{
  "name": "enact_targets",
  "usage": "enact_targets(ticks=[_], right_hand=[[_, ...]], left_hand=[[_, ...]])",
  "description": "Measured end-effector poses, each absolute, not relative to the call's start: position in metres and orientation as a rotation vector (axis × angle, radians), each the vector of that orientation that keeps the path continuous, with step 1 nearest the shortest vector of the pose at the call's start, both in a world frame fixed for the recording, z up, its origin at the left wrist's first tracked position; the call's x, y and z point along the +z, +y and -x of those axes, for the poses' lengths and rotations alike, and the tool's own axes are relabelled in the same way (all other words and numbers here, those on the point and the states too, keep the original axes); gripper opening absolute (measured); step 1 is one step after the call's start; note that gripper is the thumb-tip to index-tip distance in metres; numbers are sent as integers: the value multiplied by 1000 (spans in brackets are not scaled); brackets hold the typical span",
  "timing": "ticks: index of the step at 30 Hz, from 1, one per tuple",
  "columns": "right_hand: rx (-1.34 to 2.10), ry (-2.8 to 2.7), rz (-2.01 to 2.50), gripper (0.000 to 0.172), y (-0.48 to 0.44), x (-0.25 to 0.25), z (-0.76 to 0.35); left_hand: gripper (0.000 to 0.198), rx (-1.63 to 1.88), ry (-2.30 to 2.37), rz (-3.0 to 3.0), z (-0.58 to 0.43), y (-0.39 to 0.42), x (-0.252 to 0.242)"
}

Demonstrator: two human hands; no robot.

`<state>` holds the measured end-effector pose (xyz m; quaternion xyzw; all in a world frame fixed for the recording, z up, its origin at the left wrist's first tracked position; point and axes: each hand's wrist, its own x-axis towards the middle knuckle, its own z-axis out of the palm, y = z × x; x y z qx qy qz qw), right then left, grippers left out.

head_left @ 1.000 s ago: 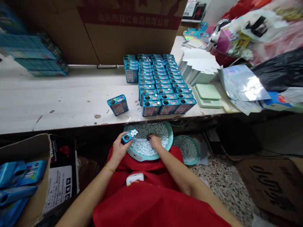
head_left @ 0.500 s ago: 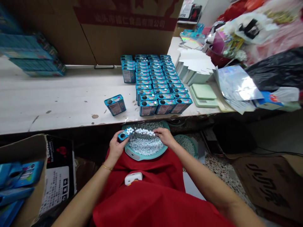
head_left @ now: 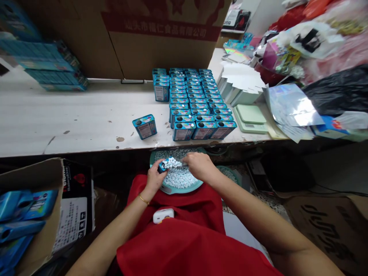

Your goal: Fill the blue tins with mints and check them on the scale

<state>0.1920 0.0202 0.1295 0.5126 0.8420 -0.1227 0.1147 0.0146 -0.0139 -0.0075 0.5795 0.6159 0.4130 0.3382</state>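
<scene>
My left hand [head_left: 154, 177] is wrapped round a small blue tin [head_left: 161, 167], tilted above a teal basin [head_left: 198, 187] on my lap. White pellet candies [head_left: 180, 178] fill the basin. Fingers closed, my right hand [head_left: 198, 165] grips a narrow scoop, mostly hidden under the heap of white candies [head_left: 173, 162] on it. That heap reaches the tin's opening. On the bench near its front edge stands a single blue tin [head_left: 144, 126], apart from the rows of blue tins [head_left: 184, 131], a few with a white candy on top.
A pale green scale [head_left: 251, 119] and a stack of white cards [head_left: 243, 78] stand right of the tins. A large carton [head_left: 161, 50] backs the bench. Lower left, an open box [head_left: 57, 214] holds blue tins. A second basin of candies [head_left: 228, 174] sits lower right.
My right hand has brought the loaded scoop left and up against the tin. My left hand has tilted the tin towards it; candies now bridge the two.
</scene>
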Motion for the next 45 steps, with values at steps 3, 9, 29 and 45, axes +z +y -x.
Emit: enact_targets(ticks=[3,9,29,45], right_hand=[[-309,2477,-1471,29,17,137,-184],[-242,2461,-1513,35,14,146,-203],[-115,2573,-1452,36,13,134,-211],[-14,2555,-1538,37,8,133,-212]], left_hand=[[36,1089,1597,-1515,-14,-13,-9],[38,1196,1525,-1391,-7,-14,-14],[42,1210,1446,-1157,-13,-14,-11],[37,1149,1451,-1306,-11,-11,-9]])
